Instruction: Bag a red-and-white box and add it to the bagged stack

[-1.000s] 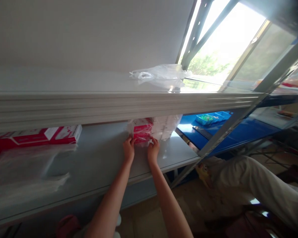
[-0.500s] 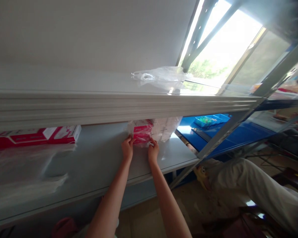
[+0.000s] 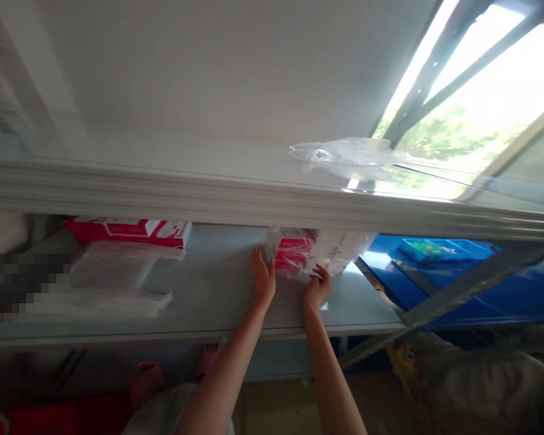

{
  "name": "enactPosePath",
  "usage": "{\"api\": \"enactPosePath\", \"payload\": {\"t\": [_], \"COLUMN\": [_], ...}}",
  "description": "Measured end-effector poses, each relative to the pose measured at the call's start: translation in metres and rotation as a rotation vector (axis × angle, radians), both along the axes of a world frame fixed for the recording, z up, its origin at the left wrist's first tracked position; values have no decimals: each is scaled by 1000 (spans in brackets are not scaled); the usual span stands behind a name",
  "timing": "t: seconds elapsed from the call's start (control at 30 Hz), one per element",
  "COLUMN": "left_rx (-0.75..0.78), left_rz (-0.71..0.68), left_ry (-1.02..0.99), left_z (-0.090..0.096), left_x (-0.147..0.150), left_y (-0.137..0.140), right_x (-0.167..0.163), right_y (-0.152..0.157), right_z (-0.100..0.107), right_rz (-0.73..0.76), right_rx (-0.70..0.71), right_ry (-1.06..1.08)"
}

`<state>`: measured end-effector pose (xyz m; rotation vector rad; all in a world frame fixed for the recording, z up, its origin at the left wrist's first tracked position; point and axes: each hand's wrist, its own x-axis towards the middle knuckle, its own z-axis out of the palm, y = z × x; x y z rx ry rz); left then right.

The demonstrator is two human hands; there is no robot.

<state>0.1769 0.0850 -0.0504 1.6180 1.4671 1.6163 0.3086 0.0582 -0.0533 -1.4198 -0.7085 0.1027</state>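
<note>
1. Head view shows a red box wrapped in clear plastic (image 3: 290, 258) on the grey lower shelf (image 3: 217, 290), under the upper shelf (image 3: 208, 196).
2. It looks light and stiff, but the wrap is probably slippery; gripping the box sides seems safest.
3. The left hand (image 3: 263, 279) rests open against its left side; the right hand (image 3: 317, 289) curls at its front, apparently pinching plastic.
4. Loose bags (image 3: 118, 284) lie well left; open shelf lies between.

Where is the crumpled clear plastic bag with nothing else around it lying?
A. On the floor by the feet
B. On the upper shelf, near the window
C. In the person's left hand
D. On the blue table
B: the crumpled clear bag lies on the upper shelf, beside the bright window.
</note>
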Motion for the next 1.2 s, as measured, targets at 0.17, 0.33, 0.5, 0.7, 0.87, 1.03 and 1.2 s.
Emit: {"api": "enactPosePath", "payload": {"t": [0.17, 0.33, 0.5, 0.7, 0.87, 1.03, 1.2], "left_rx": [101, 179, -166, -602, -533, -434, -308], "left_rz": [45, 229, 495, 434, 458, 442, 344], "left_ry": [17, 265, 764, 941, 941, 937, 961], "left_z": [24, 79, 93, 63, 73, 100, 129], "left_x": [-23, -120, -266, -339, -335, -339, -321], "left_y": [-35, -54, -74, -100, -103, -104, -111], "right_x": [-12, -27, -25, -25, -25, -47, -123], "right_y": [-4, -13, -8, -2, -11, -29, -63], "right_z": [10, 17, 13, 6, 9, 14, 61], "right_rz": [7, 68, 179, 285, 307, 408, 558], "right_rx": [31, 16, -22, -74, -118, -101, 71], "right_ry": [-383, -654, -799, -876, -797, -739, -894]}}
